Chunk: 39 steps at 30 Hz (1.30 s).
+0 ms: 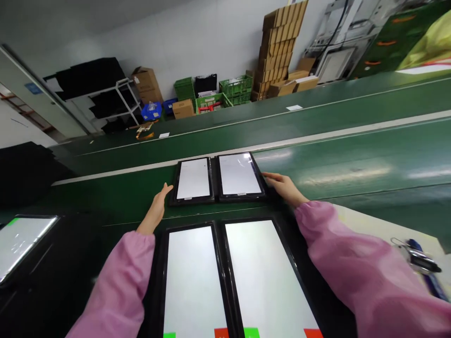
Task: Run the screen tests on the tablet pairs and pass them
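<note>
In the head view, the left hand (156, 210) is open beside the left screen (193, 179); the right hand (286, 188) touches the right screen (239, 174) at its outer side, grip unclear; this probably squares the pair; both lie near the green desk (352, 164)'s pale far edge, with sliding room rightward.

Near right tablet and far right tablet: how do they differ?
The near right tablet shows a green patch and a red patch; the far right tablet shows neither. The near one runs out of view; the far one lies within it, the right hand at its edge. Both have white screens.
</note>
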Each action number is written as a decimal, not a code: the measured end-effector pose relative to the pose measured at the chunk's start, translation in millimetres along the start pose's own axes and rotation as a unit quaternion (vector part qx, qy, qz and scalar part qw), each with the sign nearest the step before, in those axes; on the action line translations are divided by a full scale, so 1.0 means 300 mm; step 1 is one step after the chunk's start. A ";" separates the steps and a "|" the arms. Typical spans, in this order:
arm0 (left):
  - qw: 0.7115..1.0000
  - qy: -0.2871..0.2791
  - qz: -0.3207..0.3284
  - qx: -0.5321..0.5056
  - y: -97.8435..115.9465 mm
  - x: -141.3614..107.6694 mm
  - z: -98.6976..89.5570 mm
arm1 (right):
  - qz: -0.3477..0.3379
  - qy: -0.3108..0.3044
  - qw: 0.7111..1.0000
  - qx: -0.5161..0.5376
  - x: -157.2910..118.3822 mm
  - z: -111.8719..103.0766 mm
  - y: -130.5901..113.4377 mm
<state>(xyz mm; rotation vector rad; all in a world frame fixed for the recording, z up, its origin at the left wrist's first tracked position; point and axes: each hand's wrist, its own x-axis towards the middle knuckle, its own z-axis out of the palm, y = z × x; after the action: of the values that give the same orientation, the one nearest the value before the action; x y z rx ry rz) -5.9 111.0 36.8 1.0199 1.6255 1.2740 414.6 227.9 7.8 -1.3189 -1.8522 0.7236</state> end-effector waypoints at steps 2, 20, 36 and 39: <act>0.998 -0.041 0.016 0.046 -0.023 -0.167 -0.070 | 0.006 -0.012 1.000 0.002 -0.096 -0.053 -0.006; 0.963 -0.006 -0.035 0.267 -0.378 -1.011 -0.221 | -0.325 -0.105 0.930 -0.135 -1.006 0.098 -0.364; 0.732 -0.290 0.449 0.422 -0.016 -0.741 0.251 | -0.380 -0.026 0.900 -0.210 -0.973 0.037 -0.427; 0.710 -0.363 0.470 0.379 0.019 -0.574 0.383 | -0.296 0.026 0.936 -0.189 -1.013 -0.030 -0.386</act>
<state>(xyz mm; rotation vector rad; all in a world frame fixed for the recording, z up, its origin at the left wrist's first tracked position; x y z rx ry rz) 160.9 -11.5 44.2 2.6923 0.9015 0.4603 421.0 -96.7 30.2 -0.8910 -2.2567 0.0125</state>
